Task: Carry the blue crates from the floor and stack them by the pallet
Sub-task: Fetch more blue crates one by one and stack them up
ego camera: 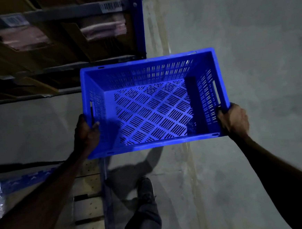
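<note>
A blue slotted plastic crate (153,107) hangs in the air in front of me, open side up and empty. My left hand (86,134) grips its left wall near the handle slot, thumb inside the rim. My right hand (234,119) is closed on the right wall at the near corner. A wooden pallet (88,206) lies on the floor at lower left, below and behind the crate. The scene is dim.
Shelf racking with a blue upright (138,23) holds cardboard boxes (25,44) at upper left. A blue wrapped load (10,190) sits at the left edge. My leg and dark shoe (145,187) step on grey concrete floor (249,43), open to the right.
</note>
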